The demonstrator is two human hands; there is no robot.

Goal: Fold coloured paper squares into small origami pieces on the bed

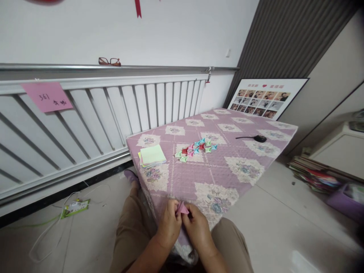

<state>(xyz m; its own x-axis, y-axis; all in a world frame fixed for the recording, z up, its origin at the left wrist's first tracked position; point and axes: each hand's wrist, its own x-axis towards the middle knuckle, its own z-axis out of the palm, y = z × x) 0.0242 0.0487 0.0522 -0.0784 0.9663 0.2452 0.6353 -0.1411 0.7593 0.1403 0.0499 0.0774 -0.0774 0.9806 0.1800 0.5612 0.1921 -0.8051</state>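
My left hand [170, 223] and my right hand [199, 226] meet at the near corner of a table covered by a pink flowered cloth [250, 170]. Both pinch a small folded piece of pink paper [182, 208] between their fingertips, fingers closed on it. Farther out on the cloth lies a cluster of several small folded paper pieces [196, 148] in red, pink, blue and green. A stack of square coloured paper sheets [152, 156] with a pale green one on top rests near the left edge. My knees in tan trousers sit on either side of the corner.
A white radiator [99, 113] runs along the left wall with a pink note [47, 96] stuck on it and red glasses [109, 61] on the rail above. A black object with a cord [259, 138] lies at the far right of the cloth. A photo board [264, 98] leans behind; books [313, 176] pile on the floor.
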